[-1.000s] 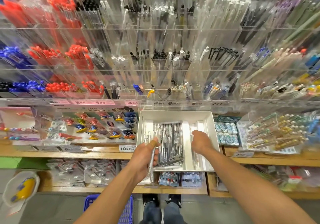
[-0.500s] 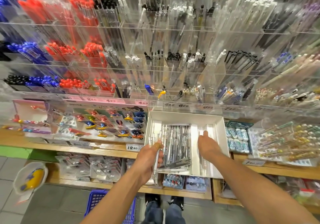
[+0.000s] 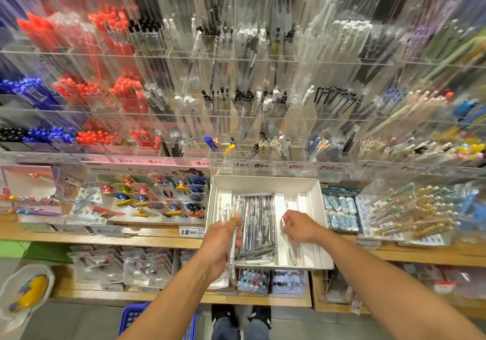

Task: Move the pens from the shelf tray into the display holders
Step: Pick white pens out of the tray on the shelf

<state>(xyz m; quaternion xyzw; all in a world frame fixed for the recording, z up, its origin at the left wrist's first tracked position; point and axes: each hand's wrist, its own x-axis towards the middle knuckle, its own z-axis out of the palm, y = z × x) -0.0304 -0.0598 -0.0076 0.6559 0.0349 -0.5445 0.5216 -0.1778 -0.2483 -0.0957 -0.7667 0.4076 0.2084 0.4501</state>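
White tray (image 3: 265, 183) resting on the wooden shelf (image 3: 157, 242), just below the wall of clear display holders (image 3: 263, 118). Loose pile of clear pens (image 3: 259, 224) lying lengthwise down the tray's middle, white dividers on either side.

Left hand (image 3: 219, 245) at the tray's near left corner, fingers curled round a small bunch of white pens (image 3: 232, 247), held roughly upright, tips pointing down past the shelf edge (a tan band on one fingertip at the top of the grip). Right hand (image 3: 298, 225) over the right side of the tray, fingers bent and pinching at a thin clear pen (image 3: 289, 245) that runs toward the tray's near edge; hard to tell whether lifted or lying on the tray floor.

Holders above packed in rows: red pens (image 3: 123, 92) and blue pens (image 3: 34, 92) at left, black and clear ones in the centre, pastel ones at right, much of it blurred. Price labels (image 3: 189, 231) along the shelf fronts. Pack of white erasers (image 3: 340, 213) just right of the tray, carded clips (image 3: 157, 197) to its left. Blue basket (image 3: 134, 316) on the floor beside dark shoes (image 3: 240, 313).
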